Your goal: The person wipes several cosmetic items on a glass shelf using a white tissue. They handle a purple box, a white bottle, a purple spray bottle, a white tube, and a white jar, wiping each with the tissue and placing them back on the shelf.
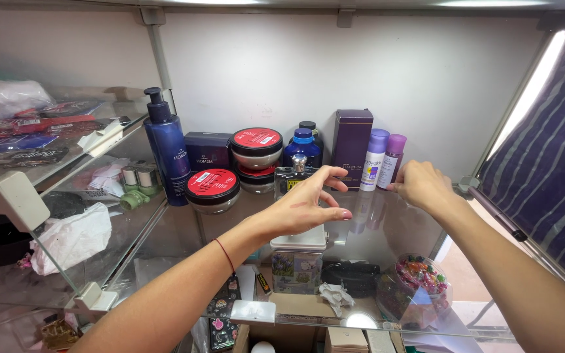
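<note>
A reach is under way on the glass shelf (387,229): the left hand (305,206), fingers spread and empty, is poised just before the clear perfume bottle (293,176) — at twelve o'clock of it. The right hand (423,184), curled, is touching the pink-capped bottle (392,160); a firm closing grip seems called for.

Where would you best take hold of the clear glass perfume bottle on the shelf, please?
Grip the perfume bottle by its flat glass sides, below the silver cap, coming from the front. It stands upright with jars to its left and bottles behind; the left hand is already open before it.
</note>
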